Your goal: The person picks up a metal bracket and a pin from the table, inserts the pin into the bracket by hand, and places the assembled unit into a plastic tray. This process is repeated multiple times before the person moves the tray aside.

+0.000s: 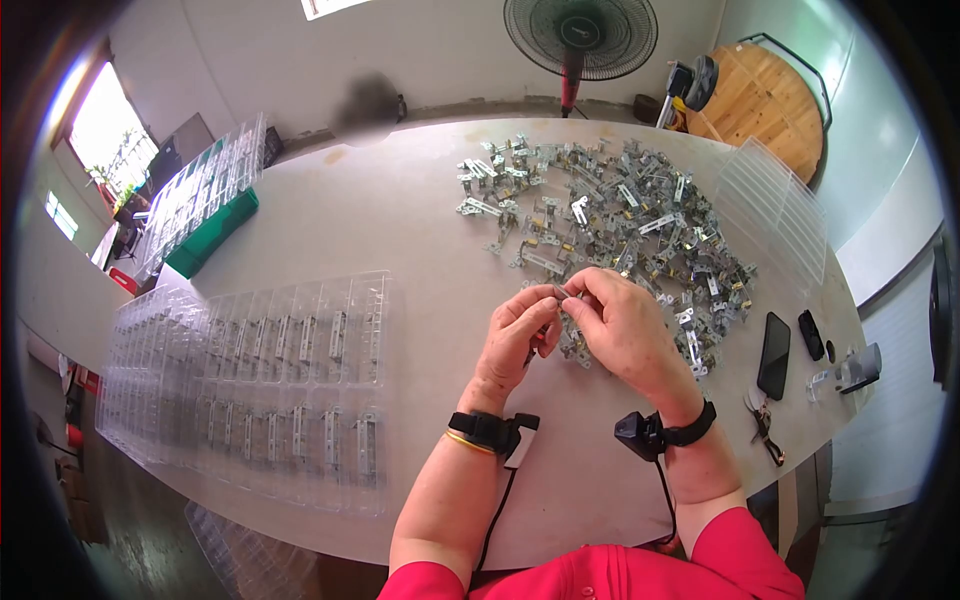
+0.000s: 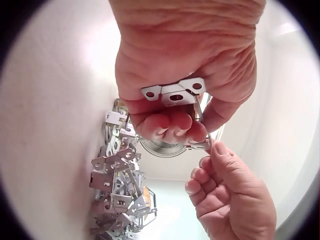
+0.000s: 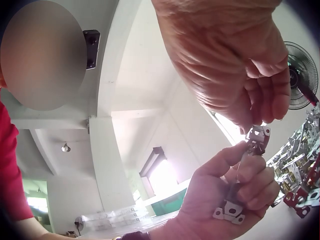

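Observation:
My left hand (image 1: 512, 338) curls its fingers round a silver metal bracket (image 2: 176, 97). One holed end plate lies against the palm; in the right wrist view the other end (image 3: 258, 134) sticks out past the thumb and forefinger. Thumb and fingertips of my right hand (image 1: 632, 335) pinch at that far end, so the two hands meet over the table. Just beyond them spreads a large heap of similar metal brackets (image 1: 640, 222), some with brass-coloured parts.
To the left stands a clear compartment tray (image 1: 385, 400) with brackets in its cells. More clear trays (image 1: 215, 170) rest by a green box (image 1: 212, 235). An empty clear tray (image 1: 775, 205), a phone (image 1: 774, 355) and small tools (image 1: 768, 430) lie at the right.

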Available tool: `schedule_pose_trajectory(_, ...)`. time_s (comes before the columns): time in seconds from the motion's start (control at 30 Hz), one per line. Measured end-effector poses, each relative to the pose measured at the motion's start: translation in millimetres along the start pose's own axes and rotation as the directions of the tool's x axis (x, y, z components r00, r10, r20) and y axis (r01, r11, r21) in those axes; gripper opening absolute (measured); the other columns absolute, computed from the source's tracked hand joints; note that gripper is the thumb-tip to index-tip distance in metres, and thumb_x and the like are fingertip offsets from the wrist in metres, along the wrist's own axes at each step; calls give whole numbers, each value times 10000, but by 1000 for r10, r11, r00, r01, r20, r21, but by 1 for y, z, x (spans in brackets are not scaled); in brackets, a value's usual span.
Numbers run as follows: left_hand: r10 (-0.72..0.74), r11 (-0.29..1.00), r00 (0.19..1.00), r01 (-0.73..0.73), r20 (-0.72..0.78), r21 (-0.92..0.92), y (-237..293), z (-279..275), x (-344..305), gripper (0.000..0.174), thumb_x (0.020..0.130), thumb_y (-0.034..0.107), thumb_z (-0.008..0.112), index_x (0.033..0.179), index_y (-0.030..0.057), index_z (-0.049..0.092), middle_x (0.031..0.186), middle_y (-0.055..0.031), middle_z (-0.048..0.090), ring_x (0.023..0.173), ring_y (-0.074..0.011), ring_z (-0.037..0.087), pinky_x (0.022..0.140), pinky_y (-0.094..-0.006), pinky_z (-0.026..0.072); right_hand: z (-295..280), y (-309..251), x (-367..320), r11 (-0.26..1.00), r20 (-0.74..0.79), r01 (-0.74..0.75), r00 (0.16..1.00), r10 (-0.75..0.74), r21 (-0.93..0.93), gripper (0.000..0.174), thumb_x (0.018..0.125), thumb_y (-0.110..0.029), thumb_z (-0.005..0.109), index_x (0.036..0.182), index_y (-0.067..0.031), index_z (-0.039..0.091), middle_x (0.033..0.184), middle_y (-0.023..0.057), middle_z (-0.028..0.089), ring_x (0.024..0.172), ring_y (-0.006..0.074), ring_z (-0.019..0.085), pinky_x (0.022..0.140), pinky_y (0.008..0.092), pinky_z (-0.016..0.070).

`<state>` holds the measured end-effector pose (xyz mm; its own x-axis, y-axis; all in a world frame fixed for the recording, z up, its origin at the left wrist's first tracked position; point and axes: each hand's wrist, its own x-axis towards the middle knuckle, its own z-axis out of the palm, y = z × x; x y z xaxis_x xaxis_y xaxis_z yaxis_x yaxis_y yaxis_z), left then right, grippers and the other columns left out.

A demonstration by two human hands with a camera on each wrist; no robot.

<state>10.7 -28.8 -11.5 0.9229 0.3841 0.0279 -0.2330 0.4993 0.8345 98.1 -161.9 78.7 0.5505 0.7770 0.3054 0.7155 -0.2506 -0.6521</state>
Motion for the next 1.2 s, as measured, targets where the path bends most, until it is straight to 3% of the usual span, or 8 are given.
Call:
schedule_pose_trajectory(0.1,-5,999,1000,4,10,36,1,2,0,271,991,234,575,1138,17,642,704,26,545,583,-53,471,501,-204,344,4,6,-1,1000,-37,9,999,-10,-24,123,901,-121,673,974,-23,655,841,133,624,718,242,613,642,353,486)
schedule_pose_trajectory(0.33,-6,992,996,-5,84,125,0,2,0,249,980,242,588,1076,18,640,710,34,543,592,-52,470,503,-205,346,3,5,0,997,-72,34,997,-39,-68,120,900,-153,663,952,-45,662,883,129,578,807,281,604,700,369,500)
schedule_pose_trajectory(0.4,-19,997,997,13,73,78,3,7,-3,236,977,239,591,1059,23,642,708,34,543,592,-53,471,505,-206,346,2,4,2,992,-46,-49,997,55,115,105,888,-138,673,950,-54,674,909,114,578,828,247,594,704,355,495)
schedule_pose_trajectory(0.67,-50,979,985,16,165,201,8,9,-4,237,971,233,599,1058,21,659,675,28,543,566,-59,466,499,-212,320,5,2,2,985,-134,9,991,15,173,64,898,-102,667,938,-53,672,902,93,593,810,219,589,696,327,487)
schedule_pose_trajectory(0.87,11,998,995,-4,99,-70,8,-8,1,254,983,219,558,1105,20,656,605,-5,506,525,-89,441,497,-231,327,-9,-2,4,981,-274,30,961,24,191,100,942,-164,677,962,-68,654,757,78,615,614,169,545,581,285,450)
schedule_pose_trajectory(0.93,95,963,994,-79,52,-257,4,-14,2,288,1000,245,477,1109,39,645,574,-26,472,494,-142,406,491,-286,328,-14,-11,1,985,-110,-146,982,156,93,96,950,-184,660,966,-90,655,713,103,625,583,212,583,561,327,460)
schedule_pose_trajectory(1.03,118,948,991,-96,55,-305,1,-18,4,295,1002,258,467,1127,52,636,567,-24,453,488,-162,400,496,-304,335,-11,-14,0,988,-40,-152,988,151,-15,93,955,-199,638,968,-108,653,696,128,627,589,288,618,560,372,471)
schedule_pose_trajectory(1.2,119,940,990,-86,81,-331,0,-18,4,302,1011,257,451,1136,51,633,572,-23,460,489,-162,408,496,-302,339,-1,-3,0,998,-71,-45,997,41,-54,114,942,-194,659,992,-92,667,696,94,644,561,219,583,529,336,429)
